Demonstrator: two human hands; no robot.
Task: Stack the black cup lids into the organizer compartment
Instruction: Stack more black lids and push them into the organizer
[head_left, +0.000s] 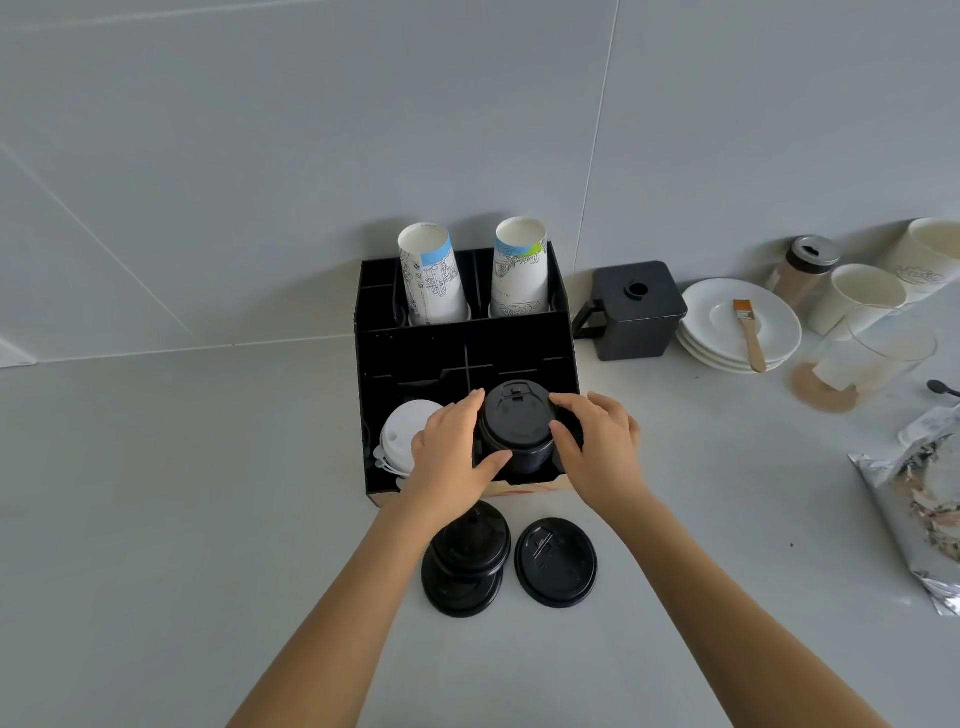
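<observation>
A black organizer (415, 343) stands against the wall. In its front right compartment rises a stack of black cup lids (515, 423). My left hand (449, 452) wraps the stack's left side and my right hand (597, 447) wraps its right side, so both hold it. On the counter in front lie two overlapping black lids (465, 564) and a single black lid (556, 561).
White lids (397, 436) fill the organizer's front left compartment; two printed paper cups (434, 275) stand at its back. To the right are a black lidded box (634, 312), stacked white plates (727, 312) with a brush, paper cups, a glass and a foil bag (914, 499).
</observation>
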